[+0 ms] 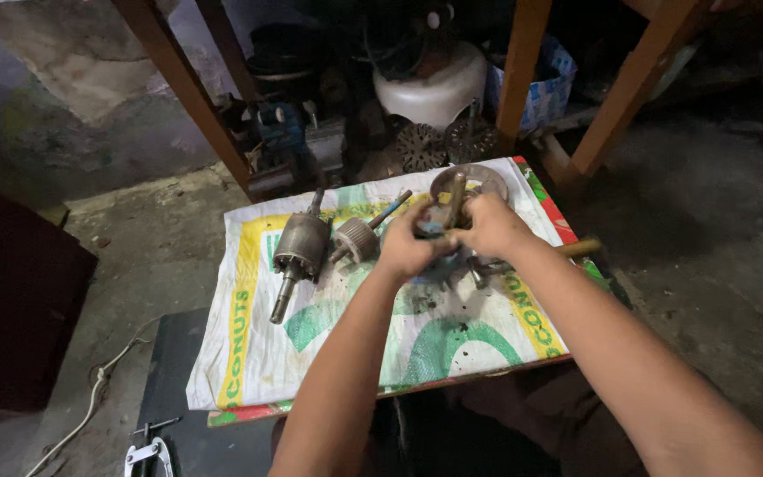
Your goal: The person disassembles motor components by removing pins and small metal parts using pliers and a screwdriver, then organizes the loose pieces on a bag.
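Observation:
Both my hands meet over the far part of a white, green and yellow printed sack [328, 353] spread on a board. My left hand [405, 246] and my right hand [490, 223] grip a round metal motor part [445, 215] with an upright shaft between them. A round metal end cover [479, 179] lies just behind it. To the left lie a large motor rotor [298, 250] with its shaft and a smaller rotor [359, 237].
A wooden handle [581, 248] sticks out right of my right wrist. Wooden table legs [183, 84] stand behind, with a white round vessel [430, 88], a blue bag [547, 84] and metal parts beneath. A puller tool [147, 455] and a white cord [90, 397] lie at lower left.

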